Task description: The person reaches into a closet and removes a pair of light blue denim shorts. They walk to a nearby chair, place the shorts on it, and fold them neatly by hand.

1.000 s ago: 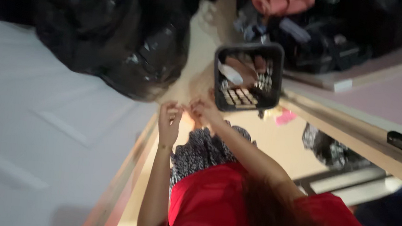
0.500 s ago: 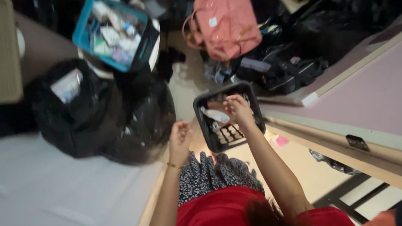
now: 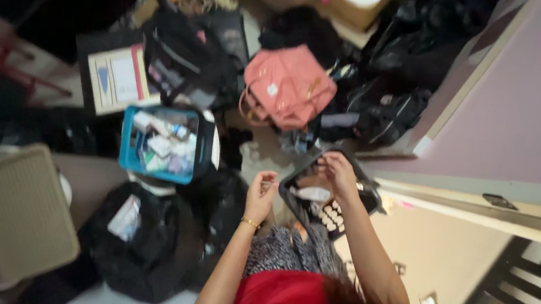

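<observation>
Now: view swung up vs. prior frames; more floor clutter shown. Black bags [image 3: 142,245] noted lower left, beige lidded bin [image 3: 20,214] beside them, teal crate [image 3: 165,143] w/ misc. items above, pink handbag [image 3: 286,87] beyond. Black basket [image 3: 329,197] seen centre, tilted, close to pink wall edge. Right hand [image 3: 339,175] moved onto basket rim, fingers curled; firmness of grip not clear (blur). Left hand [image 3: 259,197] raised just beside basket, pinched narrow on small item, unidentifiable. Floor access blocked by bags.

white label [image 3: 124,216] | rectangular | on black bag [image 3: 142,252]
</observation>
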